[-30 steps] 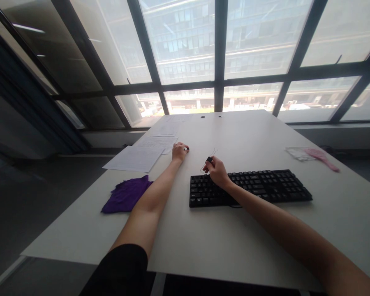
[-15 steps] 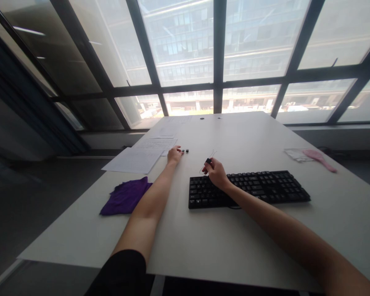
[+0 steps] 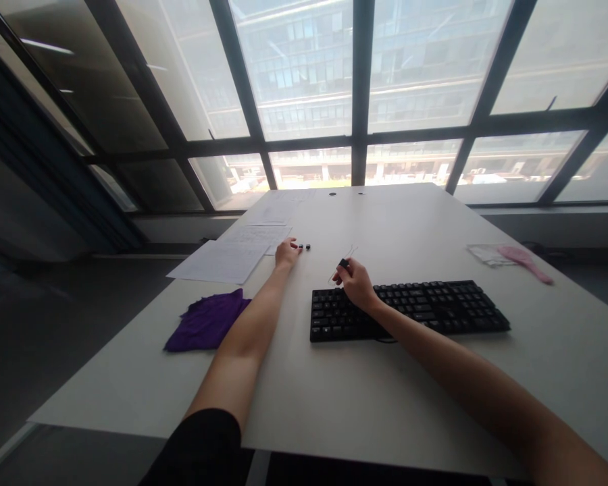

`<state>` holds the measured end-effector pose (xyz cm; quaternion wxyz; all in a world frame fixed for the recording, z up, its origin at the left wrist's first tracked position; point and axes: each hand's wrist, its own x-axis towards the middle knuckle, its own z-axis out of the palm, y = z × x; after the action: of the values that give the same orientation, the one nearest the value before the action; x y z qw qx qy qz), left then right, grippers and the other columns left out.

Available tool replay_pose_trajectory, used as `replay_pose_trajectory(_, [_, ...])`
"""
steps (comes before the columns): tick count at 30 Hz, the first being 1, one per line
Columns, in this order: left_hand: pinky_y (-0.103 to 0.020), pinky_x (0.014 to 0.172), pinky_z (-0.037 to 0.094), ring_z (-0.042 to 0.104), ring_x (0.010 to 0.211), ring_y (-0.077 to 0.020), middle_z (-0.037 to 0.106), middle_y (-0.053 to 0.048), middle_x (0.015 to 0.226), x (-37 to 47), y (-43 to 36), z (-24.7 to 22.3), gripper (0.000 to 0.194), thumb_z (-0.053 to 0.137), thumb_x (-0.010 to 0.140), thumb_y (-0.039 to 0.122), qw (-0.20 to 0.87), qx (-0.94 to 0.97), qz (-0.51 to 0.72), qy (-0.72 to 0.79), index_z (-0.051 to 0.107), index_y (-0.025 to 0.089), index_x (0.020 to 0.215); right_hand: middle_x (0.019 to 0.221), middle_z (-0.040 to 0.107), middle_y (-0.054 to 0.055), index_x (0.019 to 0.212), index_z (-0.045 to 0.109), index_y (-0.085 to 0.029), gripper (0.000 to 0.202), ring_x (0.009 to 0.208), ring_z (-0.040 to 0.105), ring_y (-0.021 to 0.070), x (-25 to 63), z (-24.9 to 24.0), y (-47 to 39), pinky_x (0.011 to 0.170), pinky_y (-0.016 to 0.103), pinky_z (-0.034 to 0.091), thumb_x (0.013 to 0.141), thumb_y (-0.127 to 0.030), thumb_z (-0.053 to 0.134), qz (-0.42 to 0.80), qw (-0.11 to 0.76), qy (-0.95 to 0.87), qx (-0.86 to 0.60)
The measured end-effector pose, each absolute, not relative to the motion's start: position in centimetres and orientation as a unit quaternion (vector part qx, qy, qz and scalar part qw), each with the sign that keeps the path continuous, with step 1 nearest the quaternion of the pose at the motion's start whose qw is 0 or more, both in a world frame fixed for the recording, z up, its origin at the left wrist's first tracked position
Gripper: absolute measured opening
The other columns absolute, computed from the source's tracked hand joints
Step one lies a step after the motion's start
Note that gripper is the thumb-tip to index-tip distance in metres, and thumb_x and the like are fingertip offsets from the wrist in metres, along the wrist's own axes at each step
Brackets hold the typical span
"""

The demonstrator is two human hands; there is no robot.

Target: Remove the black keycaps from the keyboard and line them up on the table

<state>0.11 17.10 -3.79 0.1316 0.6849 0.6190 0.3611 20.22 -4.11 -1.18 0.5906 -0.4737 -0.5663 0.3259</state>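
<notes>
My left hand [image 3: 286, 252] rests on the white table beyond the keyboard, fingers slightly apart. At its fingertips lies a small black keycap [image 3: 300, 246], and a second black keycap [image 3: 308, 247] sits just right of it. Whether the fingertips touch the nearer one is too small to make out. Closed around the black handle of a wire keycap puller [image 3: 343, 262], my right hand [image 3: 353, 280] is over the back left part of the black keyboard [image 3: 436, 307]. The puller's thin wire ends stick out on both sides of that hand.
A crumpled purple cloth [image 3: 205, 322] lies beside my left forearm. Sheets of paper [image 3: 228, 262] spread along the table's left edge. Toward the right edge are a pink brush-like object [image 3: 524, 262] and a clear plastic bag [image 3: 485, 254]. Windows stand behind the table [image 3: 385, 223].
My left fingers have loosened slightly, and the nearer keycap shows more clearly beside them. My right hand keeps its grip on the keycap puller, almost still.
</notes>
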Motion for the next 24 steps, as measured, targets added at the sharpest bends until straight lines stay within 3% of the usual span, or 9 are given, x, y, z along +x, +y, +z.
replay_pose_trajectory(6, [-0.030, 0.087, 0.049, 0.068, 0.088, -0.0190, 0.073, -0.011, 0.105, 1.6, 14.2, -2.3, 0.030, 0.053, 0.091, 0.017, 0.108, 0.679, 0.406, 0.602, 0.066, 0.013, 0.117, 0.068, 0.065, 0.002, 0.078, 0.052, -0.020, 0.016, 0.057, 0.058, 0.0143, 20.5, -1.4, -3.7, 0.056, 0.026, 0.046, 0.086, -0.033, 0.055, 0.323, 0.625, -0.531, -0.472])
replay_pose_trajectory(13, [-0.027, 0.078, 0.052, 0.068, 0.078, -0.0155, 0.075, -0.004, 0.086, 6.8, 4.3, -0.3, 0.027, 0.049, 0.088, 0.012, 0.198, 0.796, 0.388, 0.421, 0.071, 0.016, 0.104, 0.061, 0.062, 0.001, 0.077, 0.054, -0.019, 0.014, 0.052, 0.055, 0.0137, 21.5, -1.1, -3.1, 0.049, 0.025, 0.042, 0.082, -0.033, 0.056, 0.387, 0.593, -0.537, -0.459])
replay_pose_trajectory(18, [-0.030, 0.084, 0.053, 0.067, 0.089, -0.0169, 0.073, -0.003, 0.097, 6.1, -2.1, -1.1, 0.031, 0.049, 0.084, 0.008, 0.213, 0.829, 0.368, 0.364, 0.069, 0.022, 0.103, 0.062, 0.062, 0.000, 0.073, 0.055, -0.020, 0.014, 0.057, 0.057, 0.0148, 22.0, -1.0, -3.2, 0.053, 0.026, 0.043, 0.082, -0.030, 0.056, 0.317, 0.555, -0.603, -0.478])
replay_pose_trajectory(24, [-0.038, 0.093, 0.050, 0.062, 0.099, -0.0213, 0.070, -0.006, 0.104, 5.5, -3.2, -2.3, 0.033, 0.053, 0.080, 0.006, 0.185, 0.839, 0.361, 0.363, 0.067, 0.022, 0.106, 0.062, 0.062, -0.001, 0.071, 0.056, -0.020, 0.013, 0.060, 0.057, 0.0155, 22.0, -1.5, -3.2, 0.056, 0.026, 0.042, 0.081, -0.028, 0.057, 0.302, 0.532, -0.624, -0.487])
